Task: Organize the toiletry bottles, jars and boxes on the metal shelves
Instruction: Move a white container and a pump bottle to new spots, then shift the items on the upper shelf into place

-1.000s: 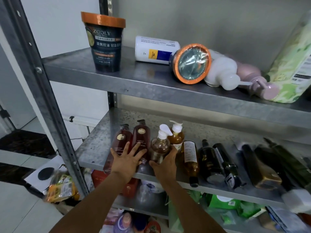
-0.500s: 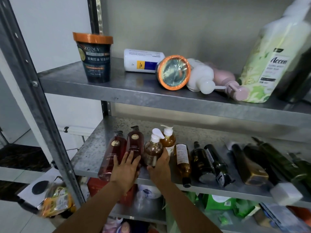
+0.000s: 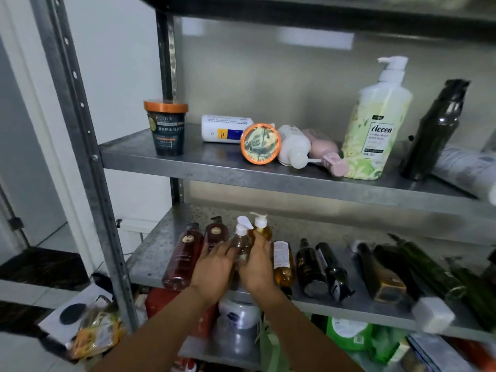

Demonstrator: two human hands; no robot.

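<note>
On the middle metal shelf [image 3: 155,253] stand two dark red bottles [image 3: 185,253] and, right of them, a clear brownish pump bottle [image 3: 243,237] and an amber pump bottle [image 3: 261,229], both with white pumps. My left hand [image 3: 214,267] reaches over the right-hand red bottle, its straight fingers touching the clear pump bottle's left side. My right hand [image 3: 259,267] holds the amber pump bottle from the front, thumb and fingers on either side. An amber bottle [image 3: 281,264] and several dark bottles [image 3: 308,264] lie flat to the right.
The upper shelf [image 3: 134,157] carries an upright black jar with an orange lid [image 3: 167,127], a lying white tube [image 3: 222,128], a jar on its side [image 3: 260,143], lying white and pink pump bottles [image 3: 294,146], a tall green bottle [image 3: 375,130] and a dark bottle [image 3: 434,130]. Packages crowd the lowest shelf.
My left hand slid right, off the red bottles and onto the clear pump bottle. My right hand stays at the pump bottles. The view has tilted upward.
</note>
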